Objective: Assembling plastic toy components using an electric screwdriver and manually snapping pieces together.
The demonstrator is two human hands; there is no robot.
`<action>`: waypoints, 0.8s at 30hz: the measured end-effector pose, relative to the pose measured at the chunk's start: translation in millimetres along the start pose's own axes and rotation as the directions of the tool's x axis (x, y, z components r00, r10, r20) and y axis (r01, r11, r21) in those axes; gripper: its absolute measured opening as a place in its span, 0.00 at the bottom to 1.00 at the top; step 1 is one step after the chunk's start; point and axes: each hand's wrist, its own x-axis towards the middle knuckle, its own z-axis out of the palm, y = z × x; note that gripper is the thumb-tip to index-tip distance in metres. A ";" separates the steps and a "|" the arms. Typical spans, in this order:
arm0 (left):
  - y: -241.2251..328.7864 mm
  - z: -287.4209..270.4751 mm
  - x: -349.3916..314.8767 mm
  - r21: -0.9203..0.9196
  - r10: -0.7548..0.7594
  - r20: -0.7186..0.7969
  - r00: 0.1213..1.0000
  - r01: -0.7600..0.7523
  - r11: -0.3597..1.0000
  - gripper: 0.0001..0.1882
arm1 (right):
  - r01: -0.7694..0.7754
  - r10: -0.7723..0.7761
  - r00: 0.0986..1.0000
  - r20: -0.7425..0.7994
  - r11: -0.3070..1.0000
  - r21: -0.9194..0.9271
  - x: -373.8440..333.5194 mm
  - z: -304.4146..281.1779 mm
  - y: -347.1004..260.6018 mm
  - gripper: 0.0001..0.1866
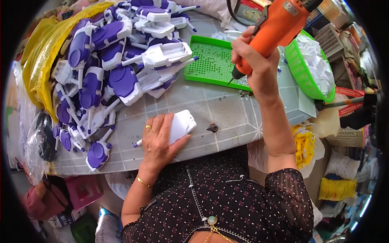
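Note:
My left hand (pixel 158 137) lies over a white plastic casing (pixel 185 122) on the table, fingers across its top and thumb along its near edge. A thin stem with a purple tip (pixel 137 143) sticks out to the left from under the hand. Raised at the right, my right hand (pixel 261 67) is wrapped round an orange electric screwdriver (pixel 272 28). Its thin bit points down over the near right part of a shallow green tray (pixel 210 82), clear of the casing. Beside the casing lies a small dark object (pixel 212 127) whose kind I cannot make out.
A large heap of purple and white plastic units (pixel 121 79) fills the table's left, against a yellow plastic bag (pixel 38 69). A green basket (pixel 298 60) of white parts stands at the right edge. Yellow pieces (pixel 304 146) sit in a container below the table.

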 end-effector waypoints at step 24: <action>-7.5 1.6 4.1 -0.049 -0.020 0.027 0.999 0.021 0.999 0.37 | 0.105 -0.102 0.990 -0.095 0.994 0.029 30.4 1.3 81.3 0.11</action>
